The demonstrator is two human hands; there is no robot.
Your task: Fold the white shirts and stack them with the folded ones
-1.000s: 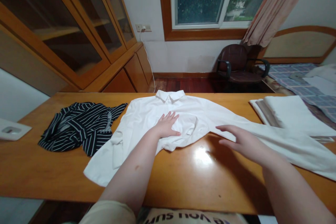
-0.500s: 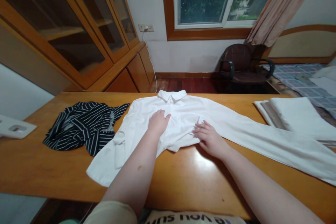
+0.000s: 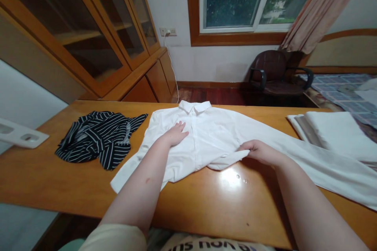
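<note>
A white collared shirt [image 3: 206,129] lies spread on the wooden table [image 3: 200,208], its collar toward the far edge. One long sleeve stretches out to the right; the left one is partly hidden behind my forearm. My left hand [image 3: 176,134] rests flat on the shirt's left front, fingers spread. At the lower right corner of the shirt, my right hand [image 3: 260,152] pinches the hem, which is lifted and folded a little there.
A crumpled black-and-white striped garment [image 3: 98,137] lies on the left of the table. Folded white cloths [image 3: 330,127] are stacked at the right. A white slotted plastic piece [image 3: 23,135] juts in at the left edge. Beyond the table stands a brown armchair [image 3: 271,70].
My right hand has moved right and closed on the hem, drawing the bunched lower part of the shirt outward. My left hand has shifted slightly, fingers now more spread. The view has tilted a little.
</note>
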